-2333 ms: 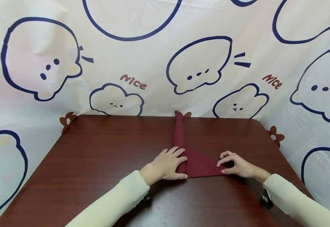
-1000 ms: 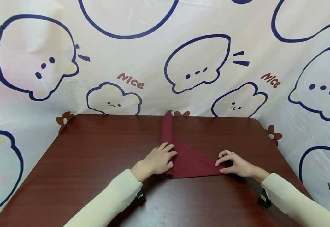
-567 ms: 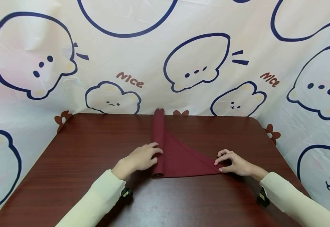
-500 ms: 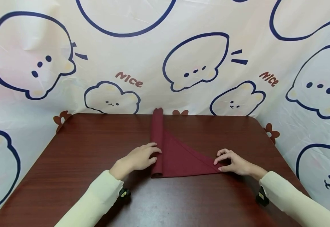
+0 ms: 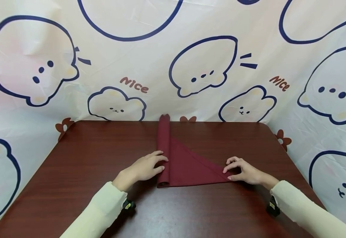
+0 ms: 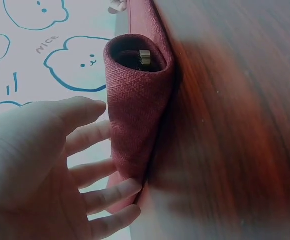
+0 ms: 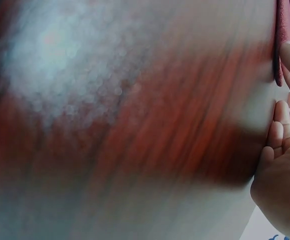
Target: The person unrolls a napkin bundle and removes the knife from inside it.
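On the dark wooden table lies a dark red cloth [image 5: 194, 167], partly rolled up. Its roll [image 5: 163, 145] runs from front to back, and a flat triangular part spreads to the right. My left hand [image 5: 143, 167] rests with spread, slightly bent fingers against the left side of the roll. Inside the roll's near end, in the left wrist view, a small gold-coloured piece [image 6: 145, 57] shows; the rest of it is hidden. At the cloth's right corner my right hand [image 5: 247, 171] pinches the tip between thumb and forefinger, the other fingers curled above it.
The brown tabletop [image 5: 101, 142] reaches back to a pale printed curtain [image 5: 155, 59] with cartoon drawings, which also hangs at both sides. The roll's far end reaches the table's back edge. A dark device [image 5: 128, 205] sits at each wrist.
The roll has moved left together with my left hand, and more flat cloth shows to its right. My right hand stays at the corner. In the last half second little has moved.
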Demonstrator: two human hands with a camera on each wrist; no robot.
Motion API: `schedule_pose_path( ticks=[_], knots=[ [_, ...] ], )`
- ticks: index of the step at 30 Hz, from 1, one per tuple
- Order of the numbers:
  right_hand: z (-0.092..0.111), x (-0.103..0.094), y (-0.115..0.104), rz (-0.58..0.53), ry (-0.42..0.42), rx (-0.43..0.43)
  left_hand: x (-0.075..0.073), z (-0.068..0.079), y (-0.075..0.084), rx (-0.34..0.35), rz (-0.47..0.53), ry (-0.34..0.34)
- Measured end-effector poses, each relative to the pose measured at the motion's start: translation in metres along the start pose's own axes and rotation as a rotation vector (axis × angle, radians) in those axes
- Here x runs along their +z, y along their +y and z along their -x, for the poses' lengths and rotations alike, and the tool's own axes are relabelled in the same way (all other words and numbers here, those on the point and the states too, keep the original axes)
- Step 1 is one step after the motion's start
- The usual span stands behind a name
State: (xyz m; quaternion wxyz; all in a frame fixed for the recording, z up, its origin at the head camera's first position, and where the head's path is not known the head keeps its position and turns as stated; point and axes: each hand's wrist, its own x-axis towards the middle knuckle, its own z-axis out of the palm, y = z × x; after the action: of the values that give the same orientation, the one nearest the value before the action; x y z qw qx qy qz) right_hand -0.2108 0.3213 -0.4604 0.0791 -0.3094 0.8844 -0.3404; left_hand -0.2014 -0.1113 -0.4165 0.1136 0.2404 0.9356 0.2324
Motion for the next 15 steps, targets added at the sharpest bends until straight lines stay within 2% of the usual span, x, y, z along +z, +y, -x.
schedule_pose_path(
  ticks=[9, 15],
  knots=[
    [-0.0008, 0.0006, -0.0012, 0.011, -0.017, 0.02, 0.0024, 0.0021, -0.0029, -0.003, 0.036, 0.032],
    [-0.0015, -0.0002, 0.0002, 0.015, -0.022, 0.03, 0.0007, -0.0038, 0.0037, 0.027, 0.028, 0.122]
  ],
)
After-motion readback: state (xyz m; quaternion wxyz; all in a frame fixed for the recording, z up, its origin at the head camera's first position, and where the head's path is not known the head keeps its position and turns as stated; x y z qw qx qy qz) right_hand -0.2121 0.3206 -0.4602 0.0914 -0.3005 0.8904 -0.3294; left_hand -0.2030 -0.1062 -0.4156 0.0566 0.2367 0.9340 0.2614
